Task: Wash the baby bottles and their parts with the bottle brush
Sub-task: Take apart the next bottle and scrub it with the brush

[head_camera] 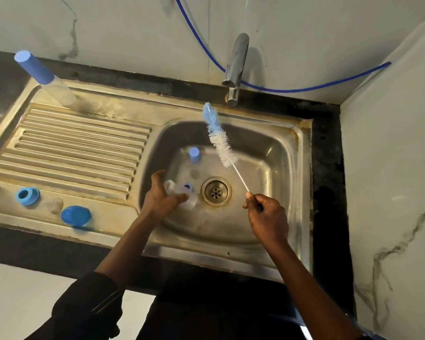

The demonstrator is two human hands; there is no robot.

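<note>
My right hand [265,214] grips the thin handle of the bottle brush [220,138], whose blue and white bristles point up toward the tap. My left hand [161,196] reaches into the sink basin [268,153] and holds a clear bottle [179,192] with a blue ring, lying on its side near the drain [216,191]. A bottle with a blue cap [194,155] stands upright in the basin behind it. On the drainboard's front edge lie a blue ring [27,196], a clear teat [54,204] and a blue cap [76,215].
A tall clear bottle with a blue cap [44,77] stands at the drainboard's far left corner. The chrome tap [236,67] hangs over the basin's back rim. A blue hose [280,88] runs along the wall. A marble wall closes the right side.
</note>
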